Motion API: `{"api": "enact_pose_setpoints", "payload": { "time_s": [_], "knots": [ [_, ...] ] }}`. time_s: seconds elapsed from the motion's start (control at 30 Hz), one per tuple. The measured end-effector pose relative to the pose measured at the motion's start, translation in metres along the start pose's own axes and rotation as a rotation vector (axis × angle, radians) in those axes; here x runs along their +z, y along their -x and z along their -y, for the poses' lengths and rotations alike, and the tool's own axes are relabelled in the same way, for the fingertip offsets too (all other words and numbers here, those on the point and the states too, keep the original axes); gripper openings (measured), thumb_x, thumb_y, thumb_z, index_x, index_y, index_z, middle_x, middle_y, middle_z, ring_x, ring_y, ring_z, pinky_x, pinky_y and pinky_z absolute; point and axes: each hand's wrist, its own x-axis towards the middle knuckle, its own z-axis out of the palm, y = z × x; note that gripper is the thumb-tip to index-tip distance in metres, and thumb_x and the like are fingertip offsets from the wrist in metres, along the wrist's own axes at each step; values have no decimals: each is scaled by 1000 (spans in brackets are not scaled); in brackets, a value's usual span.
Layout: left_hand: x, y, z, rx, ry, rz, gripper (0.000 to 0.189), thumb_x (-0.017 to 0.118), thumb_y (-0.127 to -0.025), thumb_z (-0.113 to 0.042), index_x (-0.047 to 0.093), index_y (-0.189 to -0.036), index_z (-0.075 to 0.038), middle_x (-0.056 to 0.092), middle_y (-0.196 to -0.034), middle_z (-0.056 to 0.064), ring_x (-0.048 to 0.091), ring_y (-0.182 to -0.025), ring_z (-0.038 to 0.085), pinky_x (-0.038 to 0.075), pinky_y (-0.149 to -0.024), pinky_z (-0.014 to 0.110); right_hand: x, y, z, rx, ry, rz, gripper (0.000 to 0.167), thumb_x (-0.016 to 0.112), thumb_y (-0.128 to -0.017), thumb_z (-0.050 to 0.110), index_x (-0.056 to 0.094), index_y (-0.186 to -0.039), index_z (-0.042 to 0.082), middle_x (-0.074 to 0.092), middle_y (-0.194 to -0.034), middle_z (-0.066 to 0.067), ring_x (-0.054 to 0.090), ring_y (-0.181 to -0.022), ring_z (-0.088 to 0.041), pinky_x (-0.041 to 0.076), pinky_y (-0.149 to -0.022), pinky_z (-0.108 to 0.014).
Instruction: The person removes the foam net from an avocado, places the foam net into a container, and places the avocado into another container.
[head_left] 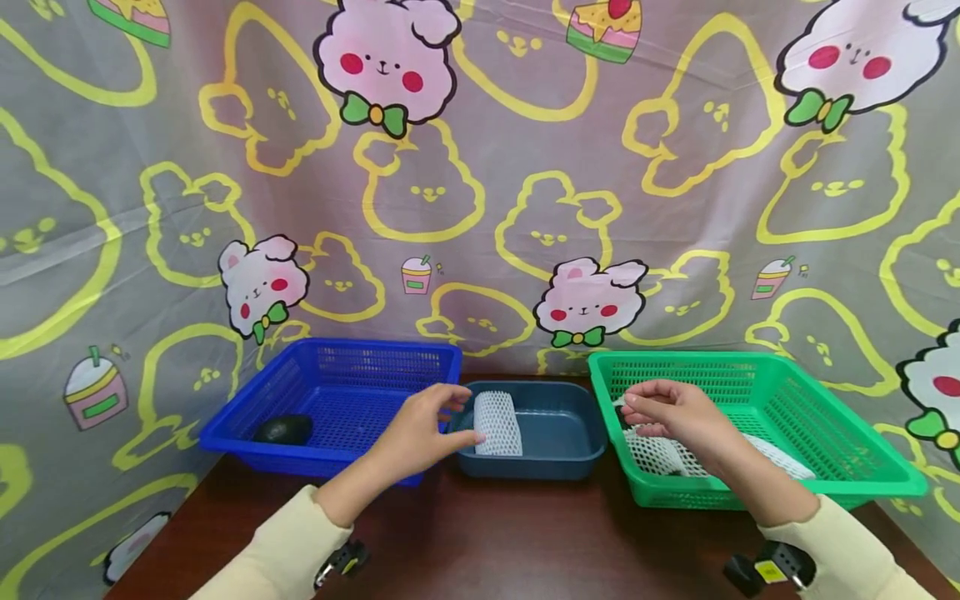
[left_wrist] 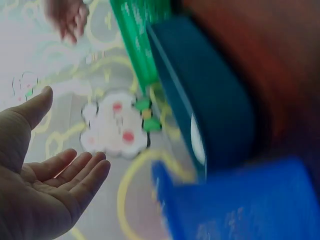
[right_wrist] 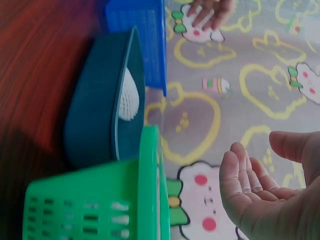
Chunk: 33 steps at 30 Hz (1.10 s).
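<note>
My left hand [head_left: 420,429] hovers at the left end of a dark blue-grey tub [head_left: 558,468], thumb and fingers spread apart. In the tub a white foam net sleeve [head_left: 497,423] lies against the left side, its thumb-side edge overlapped by my thumb in the head view. The left wrist view shows my left palm [left_wrist: 55,195] bare. Over the left part of a green basket [head_left: 712,362] is my right hand [head_left: 686,417], fingers loosely bent; nothing shows in the palm [right_wrist: 270,200] in the right wrist view. White net-wrapped pieces [head_left: 652,454] lie beneath it, partly hidden by the arm.
To the left stands a blue basket [head_left: 390,360] with a dark avocado [head_left: 285,430] near its front left corner. All three containers stand in a row on a brown table [head_left: 525,533], backed by a patterned cloth [head_left: 480,208].
</note>
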Motion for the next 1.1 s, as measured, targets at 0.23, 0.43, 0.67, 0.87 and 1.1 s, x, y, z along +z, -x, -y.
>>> {"api": "enact_pose_setpoints", "payload": {
  "time_s": [0.23,0.43,0.67,0.87,1.1],
  "knots": [
    [47,2,-12,4,168,141,51,77,-84,-32,60,-123,-4,63,-118,7,63,-104,23,51,-88,35,-27,4,-15,-27,88,-43,52,62,-96,31,51,-124,-12,64,-110,-16,66,-92,-19,55,-79,-36],
    [80,-4,-20,-24,326,245,45,75,-86,-30,62,-121,-6,66,-112,3,63,-102,19,51,-86,26,-54,6,-31,-26,219,-85,52,61,-96,32,51,-124,-11,64,-112,-16,66,-94,-20,55,-78,-38],
    [114,-14,-31,-90,528,323,38,74,-87,-20,63,-118,-1,67,-102,-2,64,-90,7,52,-78,21,-85,8,-48,-5,463,-162,64,60,-95,44,51,-124,-12,58,-116,-31,60,-98,-39,52,-77,-49],
    [138,-22,-38,-126,594,331,35,73,-88,-17,64,-117,0,68,-100,-4,63,-86,3,51,-75,20,-111,7,-68,10,613,-204,67,61,-94,45,51,-120,-16,57,-112,-36,55,-99,-49,50,-71,-51],
    [158,-33,-45,-241,775,329,38,68,-91,-12,60,-123,6,69,-97,0,68,-91,18,54,-83,34,-136,4,-87,33,713,-201,70,64,-92,42,49,-119,-21,55,-110,-39,54,-96,-52,49,-69,-51]
  ]
}}
